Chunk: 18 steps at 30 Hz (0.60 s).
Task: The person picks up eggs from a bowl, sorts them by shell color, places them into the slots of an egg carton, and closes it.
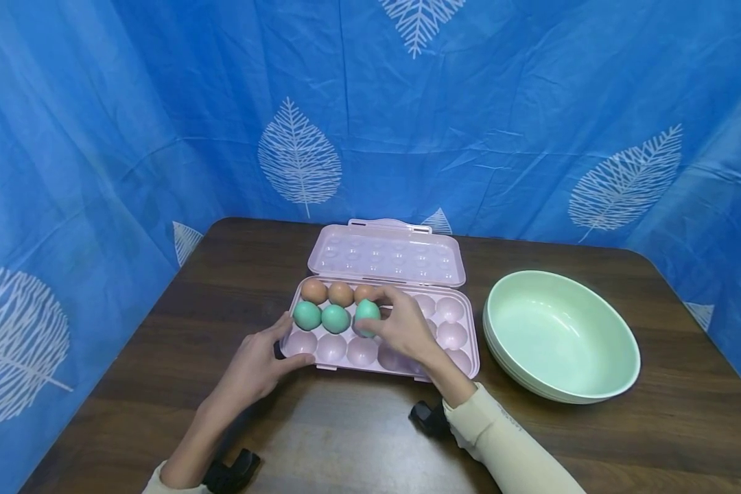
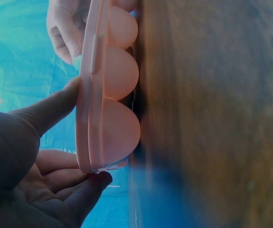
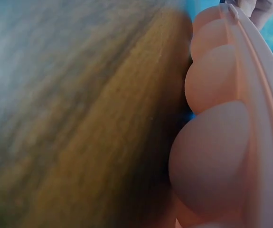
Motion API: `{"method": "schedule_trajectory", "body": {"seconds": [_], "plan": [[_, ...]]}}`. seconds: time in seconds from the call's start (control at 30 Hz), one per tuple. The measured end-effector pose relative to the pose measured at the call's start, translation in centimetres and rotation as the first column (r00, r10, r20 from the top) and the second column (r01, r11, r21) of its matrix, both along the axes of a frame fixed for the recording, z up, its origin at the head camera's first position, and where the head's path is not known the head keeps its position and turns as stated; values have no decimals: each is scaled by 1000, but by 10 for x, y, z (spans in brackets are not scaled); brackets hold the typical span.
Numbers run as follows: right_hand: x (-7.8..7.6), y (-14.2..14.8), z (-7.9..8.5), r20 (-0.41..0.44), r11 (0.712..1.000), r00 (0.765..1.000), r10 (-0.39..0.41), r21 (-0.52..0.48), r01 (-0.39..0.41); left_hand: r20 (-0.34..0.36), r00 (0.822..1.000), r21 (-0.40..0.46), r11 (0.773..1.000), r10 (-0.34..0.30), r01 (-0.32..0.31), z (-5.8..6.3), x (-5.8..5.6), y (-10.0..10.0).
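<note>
A pink egg tray (image 1: 339,357) lies with its lid folded back on the dark wooden table. My right hand (image 1: 404,326) pinches a green egg (image 1: 367,317) over the middle row, between thumb and fingers. To its left sit two green eggs, in cups beside each other, and three brown eggs (image 1: 314,291) line the back row. With thumb on the front rim and fingers along the side, my left hand (image 1: 254,363) grips the tray's left end. In the left wrist view, that thumb (image 2: 55,107) touches the rim. The right wrist view shows mostly the tray's rounded cups (image 3: 212,161).
A stack of pale green bowls (image 1: 556,329) stands right of the tray. The tray's open lid (image 1: 385,254) leans toward the back edge. A blue curtain (image 1: 500,103) with white leaf prints hangs behind and beside the wooden table (image 1: 346,439).
</note>
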State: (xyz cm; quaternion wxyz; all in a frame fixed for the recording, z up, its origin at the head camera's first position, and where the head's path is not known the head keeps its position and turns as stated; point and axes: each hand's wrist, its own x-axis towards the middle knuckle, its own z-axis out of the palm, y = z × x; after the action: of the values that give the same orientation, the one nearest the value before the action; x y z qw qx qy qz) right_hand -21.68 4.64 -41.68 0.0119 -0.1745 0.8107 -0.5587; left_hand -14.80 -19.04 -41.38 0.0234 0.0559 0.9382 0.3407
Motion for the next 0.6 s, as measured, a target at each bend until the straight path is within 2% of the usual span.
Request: {"method": "schedule_trajectory", "body": {"seconds": [0.27,0.6], "plan": [[-1,-5,-3,6,1000,1000,26,-12,-26,-10,1000,-2,1000,0,0,0,0,-1],[-3,-6,-3,-29,998,998,56,5,-55,-14,1000,2,1000,-2,2,0,0,0]]}}
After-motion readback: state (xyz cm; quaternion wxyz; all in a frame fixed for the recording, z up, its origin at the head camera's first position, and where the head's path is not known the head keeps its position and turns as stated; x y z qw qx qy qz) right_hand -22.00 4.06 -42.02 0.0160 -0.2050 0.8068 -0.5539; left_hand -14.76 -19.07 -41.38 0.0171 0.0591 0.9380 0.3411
